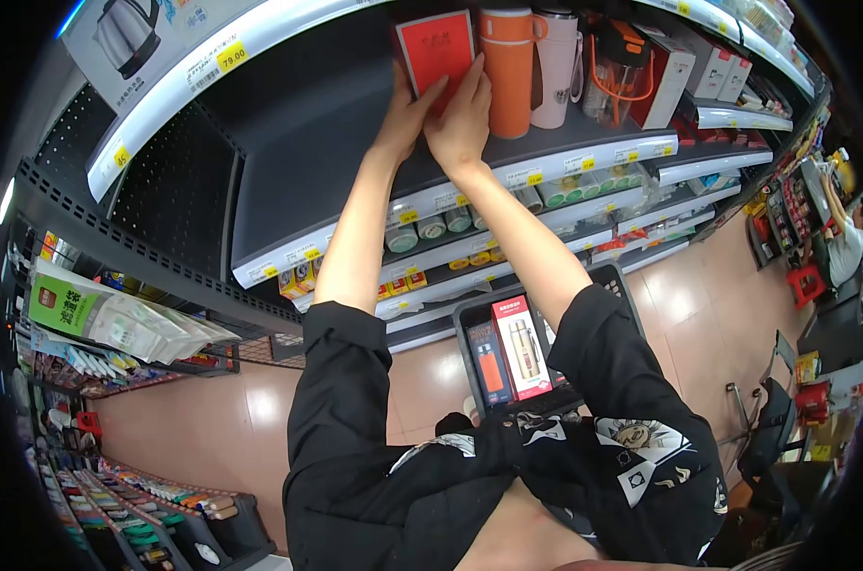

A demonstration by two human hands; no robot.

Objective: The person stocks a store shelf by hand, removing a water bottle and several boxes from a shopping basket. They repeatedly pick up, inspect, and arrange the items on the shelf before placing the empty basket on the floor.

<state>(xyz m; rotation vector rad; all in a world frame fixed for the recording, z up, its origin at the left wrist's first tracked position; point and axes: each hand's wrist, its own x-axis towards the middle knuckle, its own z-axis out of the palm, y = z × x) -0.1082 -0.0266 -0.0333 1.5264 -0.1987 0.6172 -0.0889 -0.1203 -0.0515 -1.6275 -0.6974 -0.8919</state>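
A red box (pixel 436 48) with a pale edge stands upright on the dark shelf (pixel 308 143), held between both my hands. My left hand (pixel 403 116) grips its left side, fingers partly behind it. On the lower right of the box, my right hand (pixel 460 119) is pressed with its fingers together. Just right of that hand stands an orange vacuum flask (pixel 508 81), with a pale pink flask (pixel 553 76) beside it. Farther right is a clear jug-like bottle (pixel 617 76) with an orange lid and strap.
Below me a dark basket (pixel 465 328) holds boxed flasks, including a white-and-red box (pixel 522 347). Price tags line the shelf edge (pixel 417 209). Lower shelves carry jars and small boxes. Hanging packets (pixel 98 314) jut out at left. Another person (pixel 845 243) is at far right, near an office chair (pixel 769 433).
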